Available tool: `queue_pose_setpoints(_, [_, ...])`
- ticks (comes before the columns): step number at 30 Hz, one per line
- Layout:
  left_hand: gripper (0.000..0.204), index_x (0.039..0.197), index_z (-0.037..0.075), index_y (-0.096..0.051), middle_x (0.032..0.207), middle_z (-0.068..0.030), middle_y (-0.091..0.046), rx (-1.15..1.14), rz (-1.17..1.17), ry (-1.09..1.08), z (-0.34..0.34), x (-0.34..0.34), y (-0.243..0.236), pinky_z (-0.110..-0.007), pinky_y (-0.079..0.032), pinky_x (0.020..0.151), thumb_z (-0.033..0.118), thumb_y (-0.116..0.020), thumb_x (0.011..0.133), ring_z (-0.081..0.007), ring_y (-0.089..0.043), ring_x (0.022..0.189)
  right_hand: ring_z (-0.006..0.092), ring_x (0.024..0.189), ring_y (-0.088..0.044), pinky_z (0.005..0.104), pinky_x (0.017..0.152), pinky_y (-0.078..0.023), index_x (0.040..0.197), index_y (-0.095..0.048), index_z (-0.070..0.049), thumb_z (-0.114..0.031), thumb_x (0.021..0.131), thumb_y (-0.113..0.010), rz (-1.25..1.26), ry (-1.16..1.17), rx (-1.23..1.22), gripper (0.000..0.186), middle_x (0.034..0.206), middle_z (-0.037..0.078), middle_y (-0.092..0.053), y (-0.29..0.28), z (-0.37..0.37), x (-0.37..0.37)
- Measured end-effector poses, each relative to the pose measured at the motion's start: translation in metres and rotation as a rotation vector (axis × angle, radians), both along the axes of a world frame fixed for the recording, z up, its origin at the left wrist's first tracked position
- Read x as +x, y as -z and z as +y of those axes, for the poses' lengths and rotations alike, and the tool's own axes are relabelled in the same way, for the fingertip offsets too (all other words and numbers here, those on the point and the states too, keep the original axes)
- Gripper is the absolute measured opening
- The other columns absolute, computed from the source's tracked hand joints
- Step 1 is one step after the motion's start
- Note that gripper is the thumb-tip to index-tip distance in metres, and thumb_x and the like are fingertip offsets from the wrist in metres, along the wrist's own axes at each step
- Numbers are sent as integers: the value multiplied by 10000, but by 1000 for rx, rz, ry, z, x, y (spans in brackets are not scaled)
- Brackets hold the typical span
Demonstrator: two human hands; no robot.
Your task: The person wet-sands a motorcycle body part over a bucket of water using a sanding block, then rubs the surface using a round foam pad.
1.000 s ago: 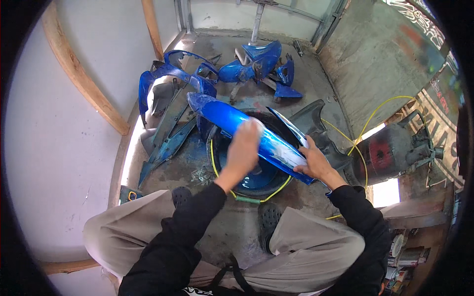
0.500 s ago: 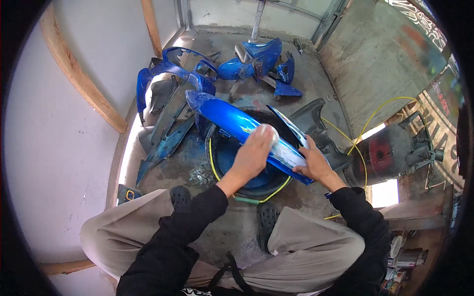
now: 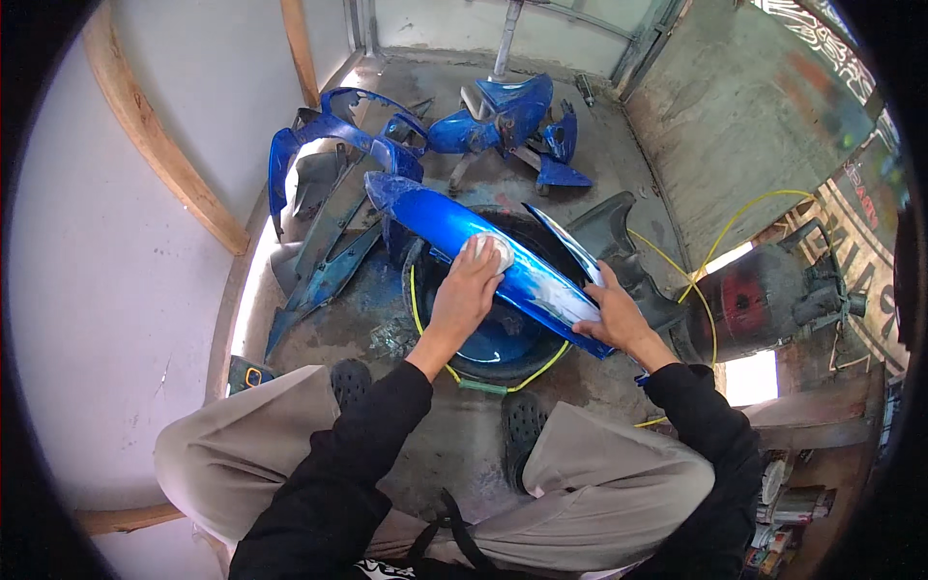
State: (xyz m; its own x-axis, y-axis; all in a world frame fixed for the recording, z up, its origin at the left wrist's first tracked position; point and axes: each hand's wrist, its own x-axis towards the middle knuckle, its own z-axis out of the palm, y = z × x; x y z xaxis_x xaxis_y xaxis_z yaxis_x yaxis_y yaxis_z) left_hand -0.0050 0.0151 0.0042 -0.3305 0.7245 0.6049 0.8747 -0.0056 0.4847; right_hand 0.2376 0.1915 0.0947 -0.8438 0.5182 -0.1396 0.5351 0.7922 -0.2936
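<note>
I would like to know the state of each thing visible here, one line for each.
left hand, fingers closed on a white pad
white pad, pressed against the blue panel
blue panel, slanted across the black tub, whitish patches near its right end
right hand, gripping the blue panel's right end
black tub, open, bluish inside
tub handle, lowered on the near side
yellow hose, loose, uncoiled
dark clogs, both worn

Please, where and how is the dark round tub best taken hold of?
Probably by the green sleeve on its yellow handle, coming from the near side, where the person sits. The handle loops around that side of the tub, so the sleeve faces the person, while the long blue panel crosses over the opening.
</note>
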Motion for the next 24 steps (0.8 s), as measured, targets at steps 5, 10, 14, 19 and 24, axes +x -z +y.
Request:
queue_pose_setpoints(5, [278,1088,26,-772,1324,-142,-738,92,-111,7,-13,-9,-2,-492,-466,1163,218,-816,892,-374,-622,1345,534,1465,-453,481,1209,-424,1318,-686,15,-292,701,-981,45,-36,59,750,1684,359,-271,8,4,4])
queue_pose_setpoints(10, [236,1009,29,-766,1300,-126,-752,106,-73,-6,-21,-14,5,-470,-495,1118,190,-844,854,-335,-645,1326,548,1458,-456,490,1207,-426,1286,-711,8,-305,709,-977,66,-26,14,708,1669,374,-296,4,0,0])
queue_pose_setpoints(14, [216,996,36,-761,1294,-113,-756,110,-75,2,-22,-14,0,-468,-486,1110,171,-844,848,-320,-653,1315,537,1463,-455,480,1208,-422,1293,-695,15,-323,715,-973,40,-36,30,725,1682,365,-271,3,2,2])
queue_pose_setpoints(19, [161,1082,39,-728,1014,-165,-795,189,-477,3,-19,-19,-26,-397,-586,810,113,-773,946,-328,-786,933,530,1465,-454,475,1205,-421,1295,-680,20,-344,720,-969,20,-27,26,739,1689,364,-253,4,4,5])
queue_pose_setpoints(24, [213,1178,0,-682,935,-109,-767,330,-965,-149,-11,-78,-6,-320,-548,771,146,-706,1023,-154,-712,849,544,1444,-473,493,1201,-431,1295,-707,-5,-323,708,-978,66,-54,47,721,1663,368,-305,7,3,1])
